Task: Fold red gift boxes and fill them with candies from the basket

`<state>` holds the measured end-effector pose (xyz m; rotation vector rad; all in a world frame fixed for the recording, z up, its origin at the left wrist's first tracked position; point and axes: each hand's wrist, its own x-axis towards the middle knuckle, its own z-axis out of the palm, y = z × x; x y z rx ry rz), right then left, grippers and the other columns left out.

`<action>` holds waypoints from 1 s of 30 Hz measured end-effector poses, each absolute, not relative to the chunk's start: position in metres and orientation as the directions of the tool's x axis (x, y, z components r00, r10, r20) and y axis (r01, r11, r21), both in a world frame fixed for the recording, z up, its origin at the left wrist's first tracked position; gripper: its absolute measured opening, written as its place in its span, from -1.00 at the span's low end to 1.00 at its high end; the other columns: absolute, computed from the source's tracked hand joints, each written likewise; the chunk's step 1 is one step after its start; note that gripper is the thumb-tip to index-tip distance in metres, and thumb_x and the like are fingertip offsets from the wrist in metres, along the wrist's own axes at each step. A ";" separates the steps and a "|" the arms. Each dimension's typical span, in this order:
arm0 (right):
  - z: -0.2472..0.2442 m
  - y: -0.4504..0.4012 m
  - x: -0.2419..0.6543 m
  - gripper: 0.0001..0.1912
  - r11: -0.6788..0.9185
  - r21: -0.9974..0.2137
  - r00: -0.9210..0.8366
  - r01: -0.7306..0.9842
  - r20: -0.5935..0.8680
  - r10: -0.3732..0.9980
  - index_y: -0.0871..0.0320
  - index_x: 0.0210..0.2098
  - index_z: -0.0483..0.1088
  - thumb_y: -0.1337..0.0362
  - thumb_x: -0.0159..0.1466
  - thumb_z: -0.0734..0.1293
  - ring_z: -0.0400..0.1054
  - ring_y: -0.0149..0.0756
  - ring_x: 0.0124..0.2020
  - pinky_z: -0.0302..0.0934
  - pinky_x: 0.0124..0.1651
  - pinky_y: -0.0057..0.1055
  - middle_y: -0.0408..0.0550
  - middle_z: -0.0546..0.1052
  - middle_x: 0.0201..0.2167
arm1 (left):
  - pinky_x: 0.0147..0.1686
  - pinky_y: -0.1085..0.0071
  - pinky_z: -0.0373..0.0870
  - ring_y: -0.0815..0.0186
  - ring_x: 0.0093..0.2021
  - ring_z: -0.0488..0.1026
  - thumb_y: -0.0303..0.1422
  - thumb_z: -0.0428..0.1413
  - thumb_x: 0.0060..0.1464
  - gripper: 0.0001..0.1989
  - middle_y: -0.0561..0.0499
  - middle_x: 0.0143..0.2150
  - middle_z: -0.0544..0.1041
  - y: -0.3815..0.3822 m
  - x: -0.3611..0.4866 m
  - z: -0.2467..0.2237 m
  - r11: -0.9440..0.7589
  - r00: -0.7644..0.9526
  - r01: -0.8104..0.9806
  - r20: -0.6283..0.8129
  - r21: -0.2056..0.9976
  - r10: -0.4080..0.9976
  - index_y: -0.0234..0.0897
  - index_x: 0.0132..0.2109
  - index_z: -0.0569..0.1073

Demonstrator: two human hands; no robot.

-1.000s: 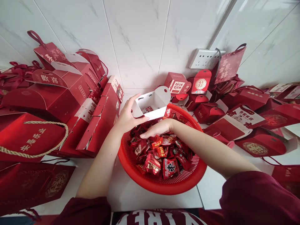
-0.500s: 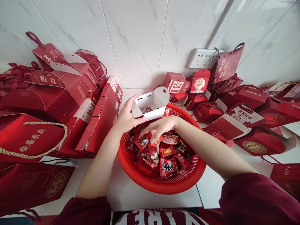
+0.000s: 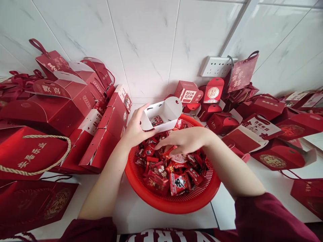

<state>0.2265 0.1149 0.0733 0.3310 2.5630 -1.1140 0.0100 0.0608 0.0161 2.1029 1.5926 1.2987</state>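
Note:
My left hand (image 3: 136,129) grips the left end of an open box (image 3: 168,125) with a white inside, tilted over the far rim of a red basket (image 3: 174,210). A red patterned packet (image 3: 156,121) lies inside the box. Many red wrapped candies (image 3: 179,183) fill the basket. My right hand (image 3: 185,139) is over the candies, just in front of the box, its fingers curled down around a small red wrapped candy (image 3: 169,153). The tips of some of its fingers are hidden.
Red gift boxes (image 3: 50,109) and a bag with a rope handle (image 3: 32,153) crowd the left. More red boxes (image 3: 252,132) stand on the right. Behind, a power strip (image 3: 218,66) is against the tiled wall (image 3: 148,43).
My right hand has lifted a little and turned, with its back now more in view. The camera view has shifted slightly. My left hand still holds the box.

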 end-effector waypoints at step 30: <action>0.081 0.059 0.251 -0.88 0.957 0.007 -0.911 0.290 -0.303 0.278 0.24 -0.50 0.49 0.51 -0.04 0.46 0.43 -0.17 -0.46 0.17 -0.42 -0.32 -0.01 0.54 -0.51 | 0.41 0.10 0.07 0.04 0.46 0.01 -0.36 0.34 -0.09 0.05 0.00 0.47 0.08 0.023 0.043 0.066 -0.570 0.701 0.498 0.084 0.654 0.709 0.04 0.45 -0.01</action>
